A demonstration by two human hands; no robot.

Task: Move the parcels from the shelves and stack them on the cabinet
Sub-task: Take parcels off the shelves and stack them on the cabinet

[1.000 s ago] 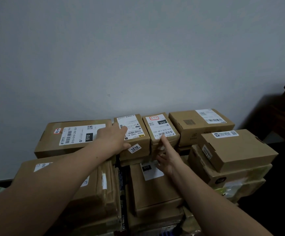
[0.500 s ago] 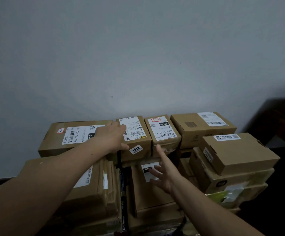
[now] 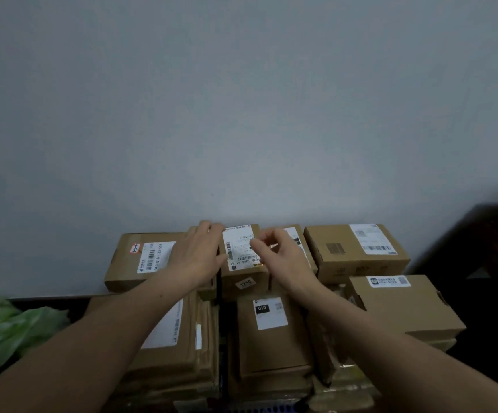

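Right hand (image 3: 282,259) rose, fingers curled, over parcel (image 3: 242,248).

Rear parcel (image 3: 296,234) mostly covered by right hand (image 3: 283,257), label barely seen. Tips of left hand (image 3: 200,254) lost over far edge of middle parcel (image 3: 242,248); grip not determinable for either hand. Green mass (image 3: 9,329) blurred, cut by left edge. Lower stack (image 3: 271,383) cut off below.

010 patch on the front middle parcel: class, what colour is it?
The 010 patch is black, digits white; head view.
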